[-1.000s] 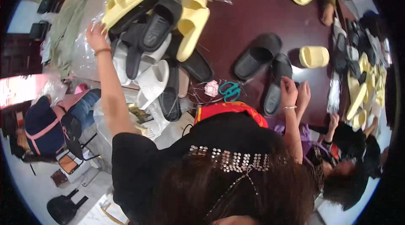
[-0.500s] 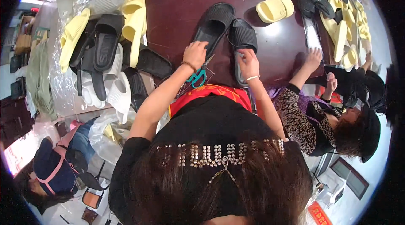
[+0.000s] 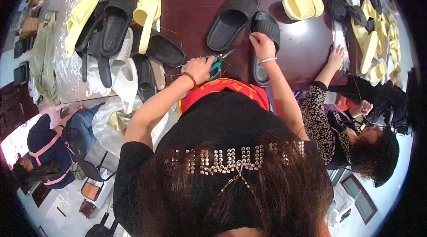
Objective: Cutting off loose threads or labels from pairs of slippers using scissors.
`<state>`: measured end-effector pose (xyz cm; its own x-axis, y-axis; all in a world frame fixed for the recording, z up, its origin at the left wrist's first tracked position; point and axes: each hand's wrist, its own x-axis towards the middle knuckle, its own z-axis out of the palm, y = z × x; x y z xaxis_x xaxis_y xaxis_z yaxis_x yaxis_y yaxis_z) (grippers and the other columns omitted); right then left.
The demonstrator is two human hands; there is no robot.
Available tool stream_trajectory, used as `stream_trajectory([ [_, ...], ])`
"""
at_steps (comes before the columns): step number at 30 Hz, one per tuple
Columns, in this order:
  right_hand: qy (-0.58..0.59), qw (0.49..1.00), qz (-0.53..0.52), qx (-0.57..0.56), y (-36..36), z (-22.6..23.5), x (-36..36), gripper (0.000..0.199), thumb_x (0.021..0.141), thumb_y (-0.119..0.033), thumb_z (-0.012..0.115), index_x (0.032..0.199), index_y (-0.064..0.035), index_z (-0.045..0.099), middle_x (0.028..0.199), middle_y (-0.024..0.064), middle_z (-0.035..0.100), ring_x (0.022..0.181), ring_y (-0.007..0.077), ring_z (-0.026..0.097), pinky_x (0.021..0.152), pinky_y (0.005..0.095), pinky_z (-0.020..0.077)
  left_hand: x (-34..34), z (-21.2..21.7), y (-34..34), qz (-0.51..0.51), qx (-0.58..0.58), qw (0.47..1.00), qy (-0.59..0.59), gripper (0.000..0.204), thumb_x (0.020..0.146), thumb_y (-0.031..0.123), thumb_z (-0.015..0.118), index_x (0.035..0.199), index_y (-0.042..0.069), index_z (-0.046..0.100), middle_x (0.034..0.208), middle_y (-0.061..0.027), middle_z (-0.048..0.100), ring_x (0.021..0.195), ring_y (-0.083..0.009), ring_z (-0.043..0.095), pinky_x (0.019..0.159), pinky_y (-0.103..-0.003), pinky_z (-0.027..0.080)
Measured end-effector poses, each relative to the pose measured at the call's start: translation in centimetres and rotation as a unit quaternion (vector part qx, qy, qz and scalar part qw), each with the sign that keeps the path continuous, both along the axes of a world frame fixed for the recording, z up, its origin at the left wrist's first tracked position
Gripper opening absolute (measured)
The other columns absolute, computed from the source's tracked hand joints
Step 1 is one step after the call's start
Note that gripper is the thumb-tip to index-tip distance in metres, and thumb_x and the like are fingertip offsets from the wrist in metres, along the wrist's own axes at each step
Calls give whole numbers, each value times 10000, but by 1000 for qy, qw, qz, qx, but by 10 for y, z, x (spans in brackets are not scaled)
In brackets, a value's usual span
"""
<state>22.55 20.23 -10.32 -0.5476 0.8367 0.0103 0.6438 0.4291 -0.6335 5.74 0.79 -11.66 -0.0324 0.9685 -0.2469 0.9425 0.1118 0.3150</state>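
A pair of teal-handled scissors (image 3: pixel 215 69) lies by the table's near edge, blades pointing away to the right. My left hand (image 3: pixel 199 69) has its fingers closed at the handles. One black slipper (image 3: pixel 224 30) lies beyond the scissors, tilted to the right, touched by neither hand. Over a second black slipper (image 3: pixel 261 71), my right hand (image 3: pixel 264 46) is closed in a pinch beside the ribbed strap. Whatever sits between those fingertips is too small to make out, and the hand covers the slipper's middle.
A yellow slipper (image 3: pixel 303 6) lies at the far right. Black, white and yellow slippers (image 3: pixel 119 26) are heaped on the left. More slippers (image 3: pixel 367 46) lie along the right side, where a co-worker's hand (image 3: pixel 336 58) rests on the table (image 3: pixel 191 10). Another person (image 3: pixel 53 152) is at lower left.
My left hand has left the first black slipper and come back to the scissors' handles. My right hand has moved up toward the second slipper's strap and closed into a pinch.
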Motion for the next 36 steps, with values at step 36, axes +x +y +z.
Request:
stream_trajectory([
  [36, 236, 916, -155, -284, -20, -16, -3, 170, 815, -182, 483, 855, -27, 540, 753, 86, 600, 697, 154, 567, 650, 266, 434, 63, -9, 83, 252, -7, 617, -745, 360, 812, 52, 485, 1162, 122, 439, 1028, -24, 519, 880, -101, 528, 713, -257, 433],
])
